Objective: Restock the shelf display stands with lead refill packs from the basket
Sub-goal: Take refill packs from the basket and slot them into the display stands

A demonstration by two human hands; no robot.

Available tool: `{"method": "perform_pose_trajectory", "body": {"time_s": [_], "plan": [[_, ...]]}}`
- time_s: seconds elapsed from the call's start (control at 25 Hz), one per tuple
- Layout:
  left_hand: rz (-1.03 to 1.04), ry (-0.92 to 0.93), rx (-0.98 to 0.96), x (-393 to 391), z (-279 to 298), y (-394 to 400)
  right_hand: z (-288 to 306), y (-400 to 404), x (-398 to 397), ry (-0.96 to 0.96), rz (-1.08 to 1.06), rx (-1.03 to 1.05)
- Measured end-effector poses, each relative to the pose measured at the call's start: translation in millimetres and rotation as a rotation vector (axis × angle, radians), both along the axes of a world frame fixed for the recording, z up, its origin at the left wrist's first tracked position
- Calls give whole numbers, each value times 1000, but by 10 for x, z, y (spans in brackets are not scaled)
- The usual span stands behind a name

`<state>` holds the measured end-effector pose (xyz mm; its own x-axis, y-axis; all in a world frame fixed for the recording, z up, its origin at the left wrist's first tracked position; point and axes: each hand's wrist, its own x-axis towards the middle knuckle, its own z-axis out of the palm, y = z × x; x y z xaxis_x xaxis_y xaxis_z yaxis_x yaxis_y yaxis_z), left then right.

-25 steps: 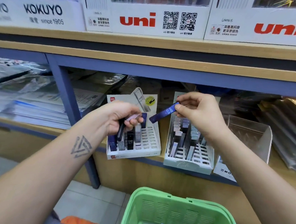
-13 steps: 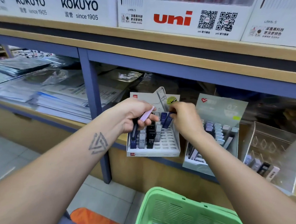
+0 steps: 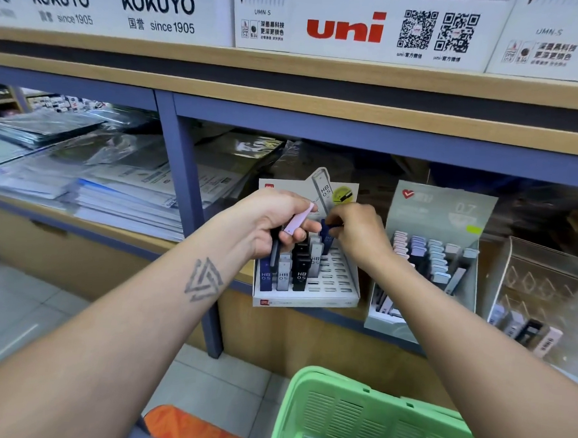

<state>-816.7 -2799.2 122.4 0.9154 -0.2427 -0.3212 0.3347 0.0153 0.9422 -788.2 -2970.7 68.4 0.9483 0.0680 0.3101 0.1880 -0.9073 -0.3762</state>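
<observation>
A white display stand (image 3: 351, 290) marked HB 0.5 sits on the lower shelf with several blue, grey and black lead refill packs upright in its slots. My left hand (image 3: 267, 224) hovers over its left side, gripping a pink pack (image 3: 297, 219) and dark packs. My right hand (image 3: 357, 236) pinches a dark blue pack (image 3: 327, 236) at the back rows of that stand. A second grey-green stand (image 3: 440, 211) with pastel packs is to the right. The green basket (image 3: 370, 420) is below, a few packs showing inside.
A clear acrylic bin (image 3: 543, 295) with several packs stands at the far right. Stacks of plastic-wrapped paper (image 3: 113, 191) fill the shelf bay to the left, past a blue upright post (image 3: 187, 192). White Kokuyo and uni boxes line the upper shelf (image 3: 290, 66).
My right hand carried the dark blue pack leftwards from above the grey-green stand into the back of the white stand. My left hand kept its packs. The view shifted left.
</observation>
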Motion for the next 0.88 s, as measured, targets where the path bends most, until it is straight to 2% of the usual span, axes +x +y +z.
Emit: {"method": "perform_pose_trajectory", "body": {"time_s": [0.24, 0.36, 0.52, 0.56, 0.6, 0.72, 0.76, 0.88], "plan": [[4, 2, 10, 28, -20, -35, -21, 112, 41, -60, -49, -99], [12, 27, 10, 56, -44, -35, -38, 174, -19, -33, -95, -206], [4, 46, 18, 61, -68, -32, -8, 177, -31, 32, -134, -203], [-10, 35, 32, 53, -72, -31, 28, 165, -37, 45, -120, -112], [-30, 16, 49, 37, -72, -29, 83, 139, -53, 58, -81, 68], [-92, -36, 64, -26, -56, -47, 324, -14, -300, 188, 154, 860], [-117, -42, 49, -45, -49, -71, 391, -101, -409, 213, 230, 968], [-196, -41, -19, -99, -14, -204, 487, -372, -693, 143, 293, 872]]}}
